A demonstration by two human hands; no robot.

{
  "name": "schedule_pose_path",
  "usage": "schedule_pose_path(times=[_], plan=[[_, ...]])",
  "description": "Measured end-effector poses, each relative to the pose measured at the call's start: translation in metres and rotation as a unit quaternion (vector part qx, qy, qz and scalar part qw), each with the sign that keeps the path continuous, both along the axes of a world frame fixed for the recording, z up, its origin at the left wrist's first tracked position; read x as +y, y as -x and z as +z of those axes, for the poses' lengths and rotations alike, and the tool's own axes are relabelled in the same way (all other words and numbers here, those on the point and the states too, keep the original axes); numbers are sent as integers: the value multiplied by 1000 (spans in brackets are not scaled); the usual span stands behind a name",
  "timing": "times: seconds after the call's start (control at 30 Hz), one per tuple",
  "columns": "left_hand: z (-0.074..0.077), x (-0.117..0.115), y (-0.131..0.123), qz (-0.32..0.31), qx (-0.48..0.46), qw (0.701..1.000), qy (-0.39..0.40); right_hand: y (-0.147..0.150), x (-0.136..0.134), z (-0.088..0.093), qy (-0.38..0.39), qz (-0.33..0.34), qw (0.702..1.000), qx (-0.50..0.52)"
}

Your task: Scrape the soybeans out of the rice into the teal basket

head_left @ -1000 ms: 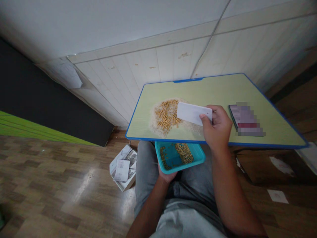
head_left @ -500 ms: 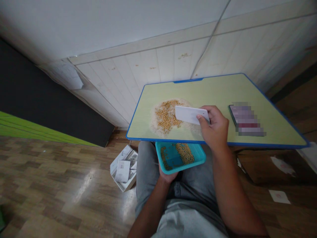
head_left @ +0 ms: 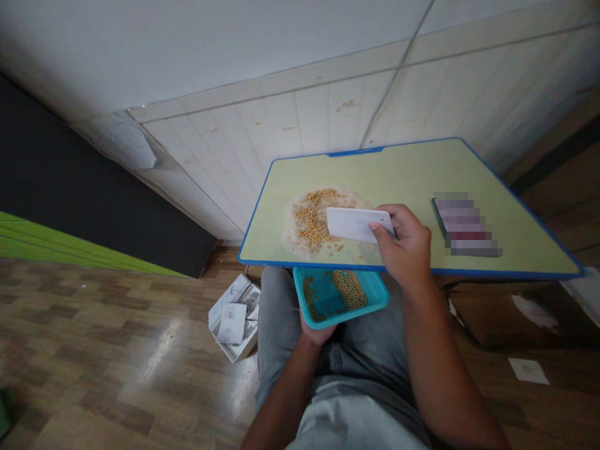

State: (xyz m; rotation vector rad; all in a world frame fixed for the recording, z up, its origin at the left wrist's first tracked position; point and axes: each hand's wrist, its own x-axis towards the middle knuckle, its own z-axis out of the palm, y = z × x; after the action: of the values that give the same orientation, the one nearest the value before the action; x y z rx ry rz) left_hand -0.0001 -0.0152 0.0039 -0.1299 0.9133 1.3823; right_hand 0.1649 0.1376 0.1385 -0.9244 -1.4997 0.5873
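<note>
Plank panelling (head_left: 234, 134) backed the blue-edged table (head_left: 403, 172). Soybeans (head_left: 313, 226) and pale grains (head_left: 294, 240) lay on its left half, beside a white card (head_left: 350, 225) pinched in the right hand (head_left: 407, 249); below its near edge, the left hand (head_left: 317, 333) held a turquoise tray (head_left: 376, 294).

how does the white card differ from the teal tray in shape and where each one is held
The white card is flat and thin, while the teal tray has raised walls. The card is in the right hand, above the table; the tray is in the left hand, below the table's near edge. Both are held by one of the person's hands.
</note>
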Motion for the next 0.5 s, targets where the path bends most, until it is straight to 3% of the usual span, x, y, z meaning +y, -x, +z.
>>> schedule_pose_path(times=[0.27, 0.5], plan=[[1, 2, 0, -13, -11, 1000, -22, 0, -10, -3, 10, 8, 1000, 9], [4, 1, -1, 7, 1, 1000, 25, -4, -25, -3, -2, -55, 994, 94]])
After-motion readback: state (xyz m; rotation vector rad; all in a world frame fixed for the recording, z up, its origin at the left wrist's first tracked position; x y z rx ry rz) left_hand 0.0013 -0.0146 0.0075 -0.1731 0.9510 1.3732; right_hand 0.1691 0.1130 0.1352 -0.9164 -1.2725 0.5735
